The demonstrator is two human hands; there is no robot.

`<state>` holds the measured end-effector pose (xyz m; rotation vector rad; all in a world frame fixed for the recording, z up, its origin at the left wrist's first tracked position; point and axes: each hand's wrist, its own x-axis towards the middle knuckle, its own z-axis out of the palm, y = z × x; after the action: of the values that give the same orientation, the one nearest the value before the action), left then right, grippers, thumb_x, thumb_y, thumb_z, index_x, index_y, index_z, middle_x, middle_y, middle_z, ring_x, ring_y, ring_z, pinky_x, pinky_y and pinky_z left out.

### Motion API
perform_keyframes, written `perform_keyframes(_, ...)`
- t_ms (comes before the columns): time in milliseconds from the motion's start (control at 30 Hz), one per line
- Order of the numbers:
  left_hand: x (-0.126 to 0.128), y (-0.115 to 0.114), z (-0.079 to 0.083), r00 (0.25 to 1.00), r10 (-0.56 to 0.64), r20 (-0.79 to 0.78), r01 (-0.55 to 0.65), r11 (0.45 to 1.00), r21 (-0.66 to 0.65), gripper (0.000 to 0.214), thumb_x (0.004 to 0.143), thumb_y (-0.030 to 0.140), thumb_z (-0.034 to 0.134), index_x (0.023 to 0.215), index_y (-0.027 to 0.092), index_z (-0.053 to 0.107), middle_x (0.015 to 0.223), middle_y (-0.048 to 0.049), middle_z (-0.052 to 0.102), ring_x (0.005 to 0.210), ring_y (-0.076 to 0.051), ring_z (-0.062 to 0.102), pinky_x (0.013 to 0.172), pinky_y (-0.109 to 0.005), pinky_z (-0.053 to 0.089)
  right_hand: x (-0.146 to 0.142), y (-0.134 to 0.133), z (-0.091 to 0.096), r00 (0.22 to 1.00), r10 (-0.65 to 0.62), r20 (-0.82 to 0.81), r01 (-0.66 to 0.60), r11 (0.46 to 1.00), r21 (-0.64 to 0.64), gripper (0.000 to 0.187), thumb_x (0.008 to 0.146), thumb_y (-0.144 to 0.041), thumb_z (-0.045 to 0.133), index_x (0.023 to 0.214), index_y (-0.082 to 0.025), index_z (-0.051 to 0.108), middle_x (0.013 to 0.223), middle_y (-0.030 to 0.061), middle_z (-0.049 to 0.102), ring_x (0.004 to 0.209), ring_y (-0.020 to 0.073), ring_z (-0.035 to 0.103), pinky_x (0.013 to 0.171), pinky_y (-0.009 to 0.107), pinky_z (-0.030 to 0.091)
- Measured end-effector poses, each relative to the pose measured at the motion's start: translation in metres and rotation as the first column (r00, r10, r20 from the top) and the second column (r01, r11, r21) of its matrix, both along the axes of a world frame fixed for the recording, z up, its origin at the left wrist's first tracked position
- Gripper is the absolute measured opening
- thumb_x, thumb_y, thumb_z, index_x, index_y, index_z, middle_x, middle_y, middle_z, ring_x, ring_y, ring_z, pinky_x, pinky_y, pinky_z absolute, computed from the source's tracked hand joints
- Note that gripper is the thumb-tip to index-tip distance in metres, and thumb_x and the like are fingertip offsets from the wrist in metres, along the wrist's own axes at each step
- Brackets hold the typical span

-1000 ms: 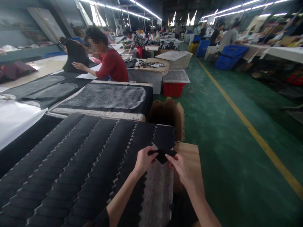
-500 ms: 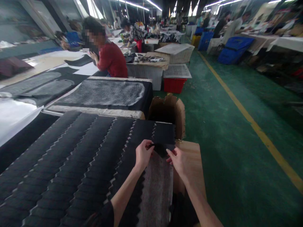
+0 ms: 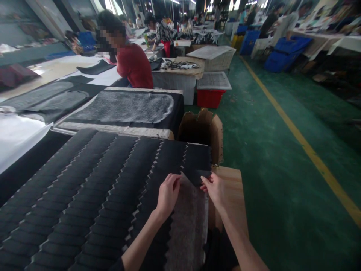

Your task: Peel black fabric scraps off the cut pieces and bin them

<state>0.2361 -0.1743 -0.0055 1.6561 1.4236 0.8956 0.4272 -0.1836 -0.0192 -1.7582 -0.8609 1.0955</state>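
Small black fabric pieces with zigzag edges (image 3: pixel 118 203) lie in long overlapping rows on the table. At the right end, my right hand (image 3: pixel 216 190) pinches the right side of one black fabric piece (image 3: pixel 196 176), its thumb on top. My left hand (image 3: pixel 169 194) is closed, thumb and fingertips together at the piece's left corner. Whether it grips anything is hidden. Below the piece, a bare strip of greyish tabletop (image 3: pixel 186 226) runs towards me beside the last row.
Beyond the rows is a black-covered board with a whitish patch (image 3: pixel 132 105). An open cardboard box (image 3: pixel 217 139) stands at the table's right corner, a brown carton (image 3: pixel 229 192) nearer me. A person in a red top (image 3: pixel 135 64) works ahead. Green floor (image 3: pixel 267 158) lies right.
The left hand has drawn slightly left and down from the black piece. That piece now lies flatter, with a straight slanted edge. The right hand stays on its right side.
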Motion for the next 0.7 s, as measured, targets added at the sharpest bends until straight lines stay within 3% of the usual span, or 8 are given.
perform_keyframes(67, 0.001, -0.003, 0.004, 0.984, -0.108, -0.144, 0.123, 0.987, 0.103, 0.026, 0.089, 0.009, 0.045, 0.099, 0.02, 0.066, 0.097, -0.0041, 0.064, 0.086, -0.015, 0.064, 0.08, -0.027, 0.051, 0.001, 0.002, 0.002, 1.0, 0.002, -0.02, -0.003, 1.0, -0.02, 0.036, 0.067, -0.048, 0.064, 0.081, -0.016, 0.06, 0.057, 0.0024, 0.065, 0.043, 0.0168, 0.064, 0.036, 0.021, 0.046)
perform_keyframes(167, 0.004, -0.005, 0.007, 0.919, -0.193, -0.343, 0.256, 0.956, 0.146, 0.032, 0.089, 0.005, 0.042, 0.106, 0.02, 0.065, 0.109, -0.0057, 0.066, 0.098, -0.017, 0.063, 0.088, -0.029, 0.052, 0.002, 0.003, 0.003, 0.999, 0.008, -0.035, -0.009, 0.999, -0.046, 0.03, 0.067, -0.043, 0.063, 0.081, -0.016, 0.06, 0.057, 0.0021, 0.066, 0.043, 0.0158, 0.064, 0.036, 0.02, 0.046)
perform_keyframes(367, 0.011, -0.005, 0.0, 0.674, -0.226, -0.703, 0.43, 0.894, 0.125, 0.051, 0.086, 0.002, 0.042, 0.134, 0.016, 0.051, 0.143, -0.0104, 0.052, 0.117, -0.023, 0.054, 0.097, -0.035, 0.051, 0.002, 0.003, -0.001, 1.0, -0.006, -0.021, 0.005, 0.998, -0.055, 0.025, 0.069, -0.038, 0.061, 0.082, -0.015, 0.06, 0.057, 0.0008, 0.065, 0.043, 0.0146, 0.063, 0.036, 0.019, 0.045)
perform_keyframes(533, 0.015, -0.005, -0.004, 0.564, -0.22, -0.796, 0.471, 0.877, 0.091, 0.051, 0.087, 0.003, 0.043, 0.138, 0.011, 0.047, 0.147, -0.0135, 0.046, 0.117, -0.024, 0.053, 0.099, -0.036, 0.05, 0.001, 0.004, 0.001, 0.999, -0.004, -0.034, 0.001, 0.998, -0.07, 0.022, 0.07, -0.036, 0.062, 0.08, -0.016, 0.059, 0.058, -0.0006, 0.064, 0.043, 0.0135, 0.063, 0.038, 0.019, 0.046)
perform_keyframes(700, 0.015, -0.004, -0.003, 0.551, -0.209, -0.808, 0.465, 0.881, 0.09, 0.053, 0.087, 0.004, 0.045, 0.138, 0.014, 0.047, 0.148, -0.0122, 0.046, 0.115, -0.023, 0.052, 0.098, -0.034, 0.05, 0.005, 0.002, 0.012, 1.0, 0.001, -0.03, -0.004, 0.996, -0.089, 0.025, 0.074, -0.042, 0.06, 0.08, -0.019, 0.053, 0.053, -0.0047, 0.06, 0.038, 0.0121, 0.06, 0.033, 0.017, 0.042)
